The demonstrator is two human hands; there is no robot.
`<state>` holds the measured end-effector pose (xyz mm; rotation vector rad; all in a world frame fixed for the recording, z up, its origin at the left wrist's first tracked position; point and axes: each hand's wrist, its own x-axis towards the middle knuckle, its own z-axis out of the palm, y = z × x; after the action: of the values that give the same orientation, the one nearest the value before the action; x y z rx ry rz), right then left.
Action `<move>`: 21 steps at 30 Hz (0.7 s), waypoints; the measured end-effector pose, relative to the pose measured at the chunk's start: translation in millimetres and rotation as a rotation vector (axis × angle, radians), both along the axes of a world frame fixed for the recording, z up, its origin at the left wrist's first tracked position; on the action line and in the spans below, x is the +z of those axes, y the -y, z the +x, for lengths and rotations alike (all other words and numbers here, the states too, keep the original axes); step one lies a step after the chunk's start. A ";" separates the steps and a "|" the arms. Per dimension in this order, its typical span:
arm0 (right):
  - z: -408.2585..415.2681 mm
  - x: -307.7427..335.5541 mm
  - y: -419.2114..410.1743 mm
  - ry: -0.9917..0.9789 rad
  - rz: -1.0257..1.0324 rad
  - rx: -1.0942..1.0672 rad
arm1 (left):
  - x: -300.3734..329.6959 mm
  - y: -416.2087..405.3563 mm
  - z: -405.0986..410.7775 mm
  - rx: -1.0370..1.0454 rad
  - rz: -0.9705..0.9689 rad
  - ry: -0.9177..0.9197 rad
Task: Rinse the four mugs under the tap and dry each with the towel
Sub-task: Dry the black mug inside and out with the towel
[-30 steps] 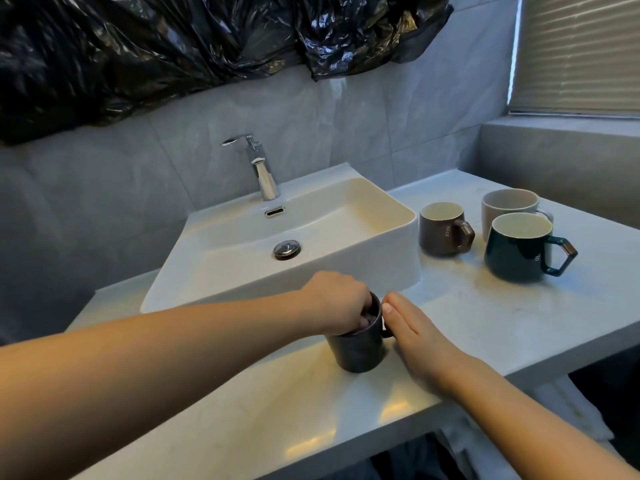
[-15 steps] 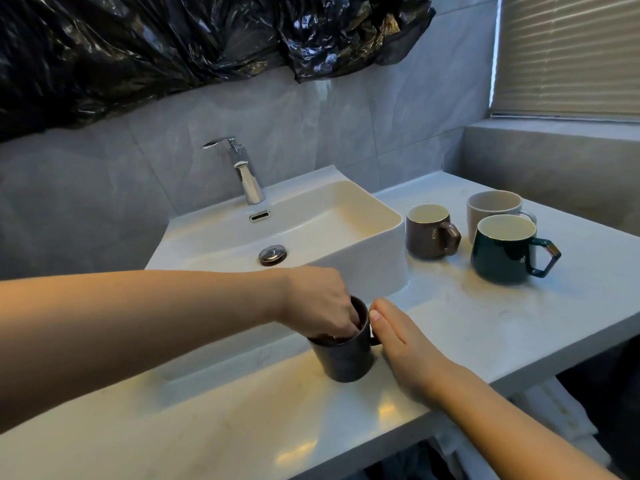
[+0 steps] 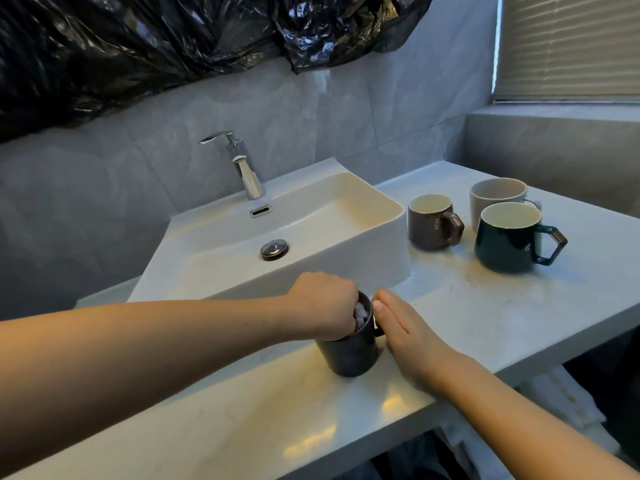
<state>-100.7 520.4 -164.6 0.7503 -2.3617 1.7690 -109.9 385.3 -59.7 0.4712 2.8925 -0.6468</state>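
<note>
The left hand [image 3: 323,306] turned a little inside the dark mug [image 3: 349,351], and a piece of the white towel [image 3: 360,315] became visible between its fingers and the rim.

Colour-wise it's pretty muted here. The near mug [image 3: 349,355] is a glossy dark grey, almost black, with a bit of pale whitish towel [image 3: 360,315] showing inside it. Over on the right, the brown mug [image 3: 429,225] has a cream inside and "Nice" in light letters, the far mug [image 3: 498,195] is a pale greyish white, and the green mug [image 3: 505,244] is deep teal with a cream interior. White sink [image 3: 346,216], chrome tap [image 3: 247,171], white faintly veined worktop [image 3: 485,306], grey marbled wall tiles [image 3: 294,123], shiny black plastic sheet [image 3: 138,39] up top.
</note>
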 end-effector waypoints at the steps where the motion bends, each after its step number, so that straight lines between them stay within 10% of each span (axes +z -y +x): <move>1: 1.0 0.8 -0.7 0.004 -0.001 0.009 | 4.0 3.5 0.4 -0.034 -0.004 0.014; 7: -1.6 -2.6 -0.2 0.025 -0.006 0.026 | 32.4 62.0 -17.4 -1.181 -0.075 0.090; 10: -4.0 -5.5 1.0 0.026 -0.040 0.019 | 35.3 64.9 -34.8 -1.382 -0.226 0.096; 16: -5.2 -7.5 1.4 0.017 -0.055 0.015 | 29.2 42.4 -37.6 -1.441 -0.293 -0.010; 21: -0.6 -1.0 0.3 0.011 -0.036 0.034 | 11.9 34.8 -22.4 -0.948 -0.191 -0.053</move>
<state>-101.3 520.1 -165.6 0.7829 -2.3312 1.8276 -132.3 350.5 -47.9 1.8288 2.4653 -1.0175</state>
